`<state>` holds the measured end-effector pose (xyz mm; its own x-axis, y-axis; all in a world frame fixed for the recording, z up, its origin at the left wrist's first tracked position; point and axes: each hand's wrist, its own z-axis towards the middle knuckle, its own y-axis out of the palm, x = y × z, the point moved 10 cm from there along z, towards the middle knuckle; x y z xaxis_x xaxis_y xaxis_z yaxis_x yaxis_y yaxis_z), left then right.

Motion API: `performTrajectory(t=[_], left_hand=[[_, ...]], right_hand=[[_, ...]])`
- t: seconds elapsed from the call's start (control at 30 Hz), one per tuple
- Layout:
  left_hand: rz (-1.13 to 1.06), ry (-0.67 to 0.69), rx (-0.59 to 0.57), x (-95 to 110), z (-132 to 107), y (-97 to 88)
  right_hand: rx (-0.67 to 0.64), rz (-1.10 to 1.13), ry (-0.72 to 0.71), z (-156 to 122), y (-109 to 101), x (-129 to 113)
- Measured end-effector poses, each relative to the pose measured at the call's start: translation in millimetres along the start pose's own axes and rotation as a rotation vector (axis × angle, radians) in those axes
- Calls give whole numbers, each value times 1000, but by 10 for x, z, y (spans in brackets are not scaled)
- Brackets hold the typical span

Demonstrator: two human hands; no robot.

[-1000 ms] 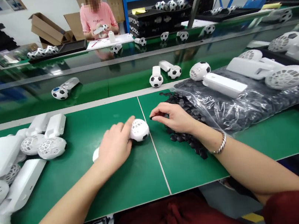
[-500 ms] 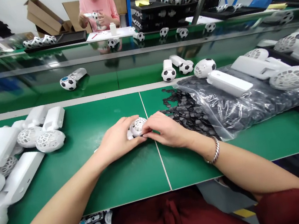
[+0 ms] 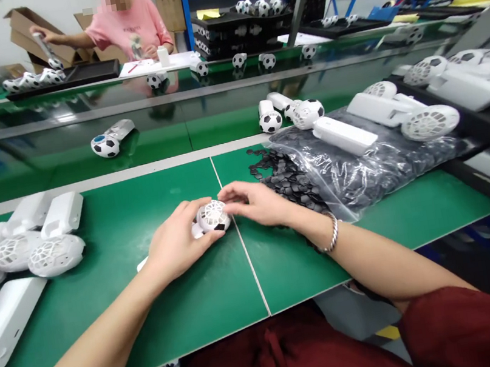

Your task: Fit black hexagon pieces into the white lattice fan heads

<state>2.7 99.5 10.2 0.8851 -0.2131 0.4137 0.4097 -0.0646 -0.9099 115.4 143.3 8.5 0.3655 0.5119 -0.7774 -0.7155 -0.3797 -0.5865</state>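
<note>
A white hand-held fan with a ball-shaped grille head (image 3: pixel 213 216) lies on the green mat (image 3: pixel 189 302) in front of me. My left hand (image 3: pixel 175 246) is wrapped round its handle just below the head. My right hand (image 3: pixel 258 202) rests its fingertips pressed together on the head's right side. One black patch shows on the lower edge of the head. A pile of small black pentagon pieces (image 3: pixel 287 174) spills from a clear plastic bag (image 3: pixel 362 166) right beside my right hand.
White fans without patches (image 3: pixel 29 252) lie at the left and on the bag at the right (image 3: pixel 400 114). Finished football-pattern fans (image 3: pixel 105 144) sit on the belt behind. A person in a pink shirt (image 3: pixel 124 26) works across the line; another person stands at back right.
My right hand came from the black pieces over to the fan head and now presses on it. The fan head has been turned, showing its grille. The view has shifted slightly right.
</note>
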Motion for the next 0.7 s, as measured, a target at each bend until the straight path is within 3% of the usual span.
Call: performTrajectory(t=[0.1,0.17,0.3,0.47,0.57,0.7], left_hand=[[108,-2,-39,30,-10,62],[193,40,-59,107,-24,129],[270,155,-52,256,-57,225],[179,147,-86,136,-24,170],[221,195,-82,114,-6,69],[232,139,-73,35,-1,6]], right_hand=[[172,-273,117,69,-384,269],[149,-460,171,106,-459,403],[-61,-719,117,144,-224,394],[-151,-1003,55,114,-27,241],[-109,-964,72,96,-74,257],[46,-495,70,38,-213,184]])
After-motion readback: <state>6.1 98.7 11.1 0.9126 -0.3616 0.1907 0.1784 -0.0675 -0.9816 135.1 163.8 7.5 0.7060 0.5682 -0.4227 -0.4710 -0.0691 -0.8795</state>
